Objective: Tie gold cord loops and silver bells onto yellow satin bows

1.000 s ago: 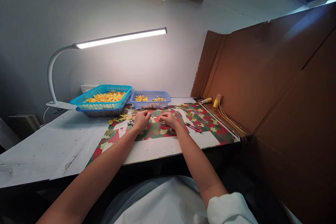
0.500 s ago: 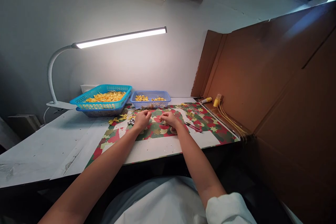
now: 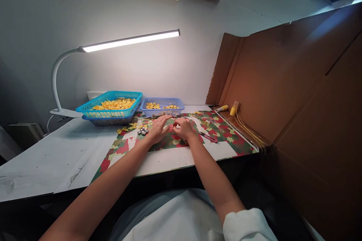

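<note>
My left hand point(image 3: 158, 130) lies on the patterned red and green mat point(image 3: 226, 130), its fingers stretched out toward the right. My right hand point(image 3: 182, 128) rests close beside it with fingers curled in a pinch; what they hold is too small to make out. The two hands nearly touch at the fingertips. A small heap of silver bits point(image 3: 143, 131) lies just left of my left hand. A few yellow bows point(image 3: 124, 128) sit on the mat further left.
A turquoise basket point(image 3: 113, 104) of yellow bows and a smaller blue basket point(image 3: 162, 106) stand at the back. A white desk lamp point(image 3: 118, 43) arches overhead. Pink-handled scissors point(image 3: 209, 137), yellow thread spools point(image 3: 233, 109) and a cardboard wall point(image 3: 283, 83) are on the right.
My left hand has opened from a loose fist and slid right toward my right hand. My right hand shifted slightly forward.
</note>
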The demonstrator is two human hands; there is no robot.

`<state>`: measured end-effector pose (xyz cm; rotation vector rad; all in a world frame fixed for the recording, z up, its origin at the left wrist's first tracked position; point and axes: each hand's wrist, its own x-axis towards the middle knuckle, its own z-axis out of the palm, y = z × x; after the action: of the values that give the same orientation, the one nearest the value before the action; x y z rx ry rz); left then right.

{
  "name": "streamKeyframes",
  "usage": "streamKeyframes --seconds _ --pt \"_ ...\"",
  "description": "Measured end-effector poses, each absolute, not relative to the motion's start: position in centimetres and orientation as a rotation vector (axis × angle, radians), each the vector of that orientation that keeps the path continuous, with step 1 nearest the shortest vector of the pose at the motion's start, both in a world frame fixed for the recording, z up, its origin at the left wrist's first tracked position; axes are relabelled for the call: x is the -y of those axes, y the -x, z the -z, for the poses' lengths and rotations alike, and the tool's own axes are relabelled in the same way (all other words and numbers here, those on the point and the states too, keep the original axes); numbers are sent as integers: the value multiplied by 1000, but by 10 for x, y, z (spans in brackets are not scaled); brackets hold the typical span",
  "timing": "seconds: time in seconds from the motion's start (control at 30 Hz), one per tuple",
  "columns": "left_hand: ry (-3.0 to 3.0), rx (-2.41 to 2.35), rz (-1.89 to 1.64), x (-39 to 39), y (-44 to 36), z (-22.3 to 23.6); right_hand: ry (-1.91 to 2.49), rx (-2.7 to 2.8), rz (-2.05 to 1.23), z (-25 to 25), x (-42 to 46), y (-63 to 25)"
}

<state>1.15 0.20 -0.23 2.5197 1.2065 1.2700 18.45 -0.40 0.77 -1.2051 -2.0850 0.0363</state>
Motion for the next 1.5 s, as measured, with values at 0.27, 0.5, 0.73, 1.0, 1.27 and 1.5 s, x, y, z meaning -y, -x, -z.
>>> streamKeyframes --seconds 0.27,0.5,0.73,1.0,1.27,1.5 --pt "-2310 -1260 -1072 9 -21 -4 1143 2145 110 -7 5 -180" --pt "-2039 -1230 -1174 8 -21 -7 1173 2074 42 -9 4 -182" --pt "-1721 -1039 -1191 3 -15 -1 1192 1800 -300 -10 -2 -192" --pt "-1670 -1003 -1156 7 -18 -4 964 1850 -1020 -16 9 -181" --pt "-1537 -939 -1131 6 -20 -2 1094 1642 -824 -17 -3 -185" --pt "-1402 -861 -1101 8 -21 -4 1847 1398 -199 -19 3 -240"
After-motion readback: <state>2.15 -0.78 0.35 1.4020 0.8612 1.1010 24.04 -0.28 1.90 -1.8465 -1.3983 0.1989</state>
